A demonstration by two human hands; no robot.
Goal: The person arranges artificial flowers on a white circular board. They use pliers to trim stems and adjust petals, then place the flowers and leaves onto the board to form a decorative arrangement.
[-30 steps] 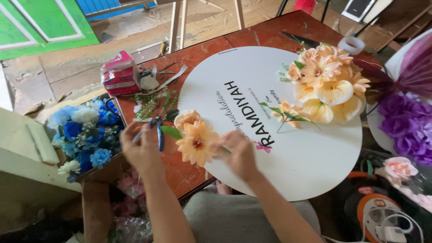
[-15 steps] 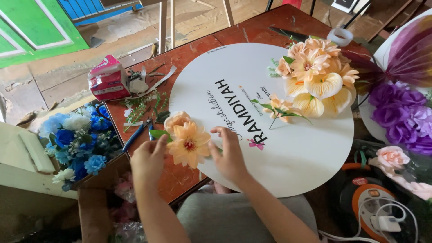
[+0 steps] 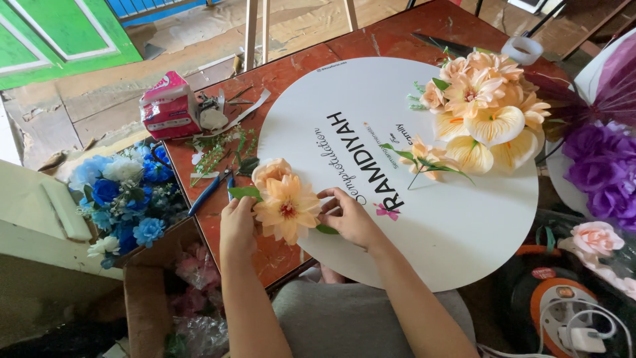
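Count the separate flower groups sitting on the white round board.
3. One peach cluster at the board's far right edge, a small sprig just beside it, and one peach pair at the near left edge between both hands. Buds underneath may be hidden.

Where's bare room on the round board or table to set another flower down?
Free: the white round board below the peach flower cluster, right of the lettering, and its top arc. The red table is bare at the far edge. Crowded: table left of the board, with blue pliers, green sprigs, pink packet; both hands, left hand and right hand, hold the peach flower.
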